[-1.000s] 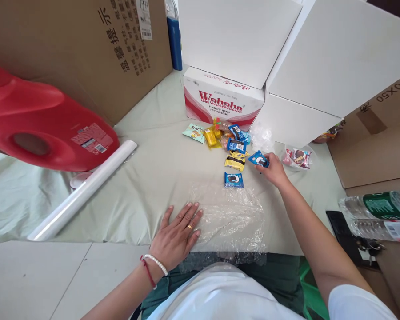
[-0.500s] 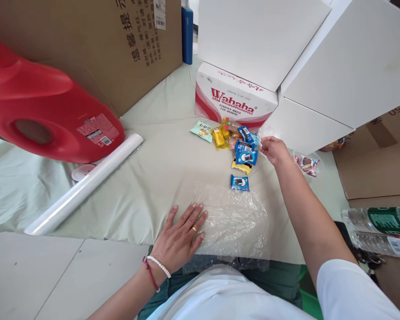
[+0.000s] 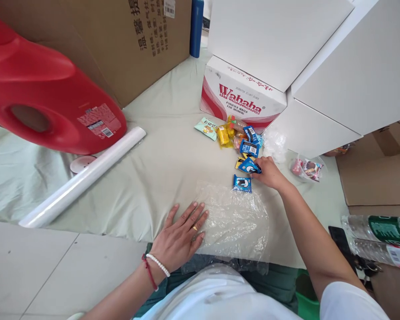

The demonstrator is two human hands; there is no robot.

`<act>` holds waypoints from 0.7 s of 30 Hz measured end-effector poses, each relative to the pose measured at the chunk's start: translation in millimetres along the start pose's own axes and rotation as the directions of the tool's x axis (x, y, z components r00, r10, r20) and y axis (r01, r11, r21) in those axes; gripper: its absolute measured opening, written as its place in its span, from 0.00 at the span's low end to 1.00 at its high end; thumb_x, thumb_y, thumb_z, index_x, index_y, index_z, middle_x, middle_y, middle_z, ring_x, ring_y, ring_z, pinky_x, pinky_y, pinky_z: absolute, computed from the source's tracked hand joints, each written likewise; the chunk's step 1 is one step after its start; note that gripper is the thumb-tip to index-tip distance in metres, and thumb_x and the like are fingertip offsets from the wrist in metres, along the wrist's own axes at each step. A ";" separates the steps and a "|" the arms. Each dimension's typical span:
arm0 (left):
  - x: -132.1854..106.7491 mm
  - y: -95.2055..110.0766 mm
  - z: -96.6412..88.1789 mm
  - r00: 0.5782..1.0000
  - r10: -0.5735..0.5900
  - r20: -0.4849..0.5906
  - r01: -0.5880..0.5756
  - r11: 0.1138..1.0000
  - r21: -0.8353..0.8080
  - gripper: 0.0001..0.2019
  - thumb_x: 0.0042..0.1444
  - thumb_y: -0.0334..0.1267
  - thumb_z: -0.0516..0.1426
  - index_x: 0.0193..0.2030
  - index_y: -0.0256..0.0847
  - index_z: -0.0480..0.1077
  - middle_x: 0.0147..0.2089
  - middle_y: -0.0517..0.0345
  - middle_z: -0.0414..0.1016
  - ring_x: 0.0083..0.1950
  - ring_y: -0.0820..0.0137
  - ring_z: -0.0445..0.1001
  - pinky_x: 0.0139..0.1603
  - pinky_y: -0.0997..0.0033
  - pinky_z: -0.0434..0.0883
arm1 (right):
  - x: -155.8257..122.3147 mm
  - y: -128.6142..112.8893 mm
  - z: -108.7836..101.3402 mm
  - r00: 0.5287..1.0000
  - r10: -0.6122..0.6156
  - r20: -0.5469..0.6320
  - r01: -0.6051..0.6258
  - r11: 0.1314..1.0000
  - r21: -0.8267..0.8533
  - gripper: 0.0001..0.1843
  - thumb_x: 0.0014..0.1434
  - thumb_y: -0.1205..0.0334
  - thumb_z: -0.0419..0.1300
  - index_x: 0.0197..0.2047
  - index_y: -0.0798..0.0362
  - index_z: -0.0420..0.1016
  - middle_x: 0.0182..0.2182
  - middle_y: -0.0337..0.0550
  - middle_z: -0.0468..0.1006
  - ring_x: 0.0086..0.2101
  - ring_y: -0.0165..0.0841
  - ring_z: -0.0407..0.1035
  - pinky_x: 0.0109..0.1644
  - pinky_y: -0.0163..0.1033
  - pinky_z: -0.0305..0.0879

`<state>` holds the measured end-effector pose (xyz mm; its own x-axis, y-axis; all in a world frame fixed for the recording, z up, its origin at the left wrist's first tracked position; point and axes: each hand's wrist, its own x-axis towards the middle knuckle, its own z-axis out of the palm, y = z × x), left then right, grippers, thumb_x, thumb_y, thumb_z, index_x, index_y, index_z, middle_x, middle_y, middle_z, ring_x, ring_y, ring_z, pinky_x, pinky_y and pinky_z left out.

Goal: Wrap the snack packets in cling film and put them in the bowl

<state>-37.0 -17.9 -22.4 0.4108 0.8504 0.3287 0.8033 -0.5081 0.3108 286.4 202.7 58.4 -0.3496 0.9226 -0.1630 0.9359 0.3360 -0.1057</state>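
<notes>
My left hand (image 3: 183,233) lies flat with fingers spread on the table cover, its fingertips at the left edge of a clear plastic bag (image 3: 233,222). My right hand (image 3: 270,172) pinches the right end of a blue snack packet (image 3: 248,166), which is tilted over a yellow packet. Just below it, another blue snack packet (image 3: 242,183) rests at the bag's far edge. Behind are a blue packet (image 3: 249,148), a yellow packet (image 3: 223,135) and a pale green packet (image 3: 206,128), heaped with several others. Crumpled clear plastic (image 3: 275,144) sits right of the heap.
A Wahaha carton (image 3: 242,95) and white boxes (image 3: 276,40) stand behind. On the left are a red jug (image 3: 60,98), a white roll (image 3: 83,178) and a brown carton (image 3: 153,75). Right of my arm are a clear tub of packets (image 3: 306,169) and plastic bottles (image 3: 383,229).
My right hand has moved from the crumpled plastic towards me and taken hold of a blue snack packet, which now tilts. My left hand stays in place.
</notes>
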 end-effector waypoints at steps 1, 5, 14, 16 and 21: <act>-0.2 0.0 0.4 1.000 -0.002 0.005 0.002 1.000 0.001 0.27 0.69 0.50 0.52 0.73 0.49 0.63 0.75 0.57 0.62 0.76 0.62 0.61 0.81 0.49 0.35 | -2.5 -2.1 -0.2 1.000 0.009 0.009 -0.009 1.000 -0.021 0.19 0.54 0.55 0.69 0.46 0.54 0.77 0.42 0.51 0.74 0.46 0.48 0.64 0.50 0.47 0.62; -0.3 0.3 0.8 1.000 -0.013 0.025 0.013 1.000 0.005 0.28 0.69 0.51 0.53 0.74 0.51 0.62 0.75 0.57 0.62 0.77 0.62 0.60 0.81 0.49 0.37 | -15.7 -18.4 1.0 0.992 -0.091 0.093 0.099 0.992 -0.081 0.16 0.56 0.62 0.66 0.47 0.55 0.74 0.50 0.54 0.71 0.47 0.45 0.65 0.49 0.44 0.64; -0.2 1.1 0.4 1.000 -0.025 0.014 0.025 1.000 -0.012 0.28 0.70 0.51 0.52 0.74 0.53 0.60 0.75 0.58 0.63 0.76 0.62 0.60 0.81 0.48 0.38 | -35.9 -31.0 -4.3 0.961 -0.228 0.156 0.242 0.967 -0.077 0.32 0.66 0.52 0.59 0.70 0.53 0.64 0.59 0.60 0.67 0.55 0.51 0.61 0.57 0.54 0.63; -0.4 1.1 0.8 1.000 -0.024 0.009 0.024 1.000 -0.013 0.28 0.70 0.51 0.52 0.75 0.53 0.59 0.75 0.57 0.63 0.76 0.61 0.61 0.81 0.47 0.38 | -33.9 -28.9 -5.8 0.971 -0.199 0.135 0.209 0.976 -0.067 0.24 0.66 0.53 0.60 0.62 0.54 0.72 0.54 0.57 0.71 0.53 0.50 0.62 0.56 0.52 0.63; -0.2 1.6 0.6 1.000 -0.025 0.010 0.025 1.000 -0.017 0.29 0.70 0.50 0.52 0.76 0.53 0.57 0.75 0.57 0.63 0.76 0.61 0.61 0.81 0.47 0.39 | -29.8 -30.2 -5.7 0.969 -0.100 0.227 0.103 0.995 -0.001 0.16 0.58 0.65 0.65 0.49 0.53 0.71 0.49 0.50 0.74 0.43 0.39 0.69 0.45 0.39 0.64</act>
<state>-35.6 -18.8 -22.5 0.3949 0.8640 0.3122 0.8057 -0.4890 0.3342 268.8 166.1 72.1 -0.4419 0.8173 -0.3696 0.8950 0.4292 -0.1210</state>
